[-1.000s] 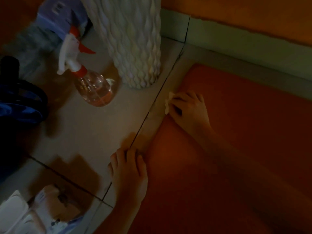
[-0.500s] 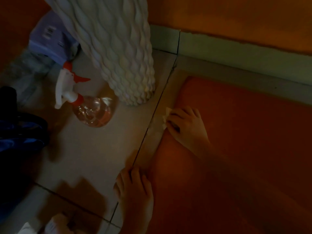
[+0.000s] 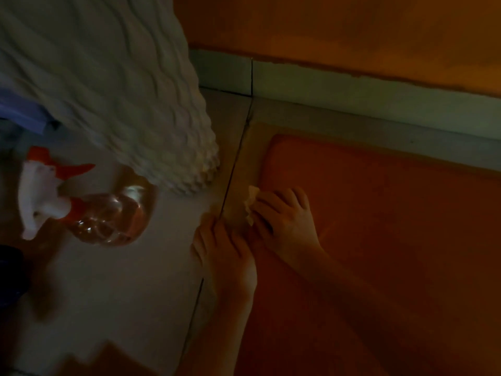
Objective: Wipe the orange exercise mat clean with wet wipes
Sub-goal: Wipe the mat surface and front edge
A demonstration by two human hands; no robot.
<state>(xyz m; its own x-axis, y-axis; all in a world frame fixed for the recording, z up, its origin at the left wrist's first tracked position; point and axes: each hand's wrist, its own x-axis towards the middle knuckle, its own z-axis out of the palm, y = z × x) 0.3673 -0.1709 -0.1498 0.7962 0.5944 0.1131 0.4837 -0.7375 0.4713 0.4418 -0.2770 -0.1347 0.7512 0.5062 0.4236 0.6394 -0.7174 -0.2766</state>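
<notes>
Orange mat [image 3: 379, 240] on floor [image 3: 122, 294], 3 o'clock side. Right hand [image 3: 284, 218] pinching wet wipe [image 3: 250, 203] at mat's left edge. Left hand [image 3: 225, 251] flat, fingers loosely spread, on floor beside it. Might slip wipe onto floor, bring dirt back. Might bump vase [image 3: 135, 118] at 11 o'clock.

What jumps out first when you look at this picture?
The big orange mat fills the right side, bright against the pale floor tiles. At its left edge the right hand holds a crumpled white wipe, and the left hand rests flat just beside it. On the left stand a tall bumpy white vase and a clear spray bottle with a red-and-white trigger.
</notes>
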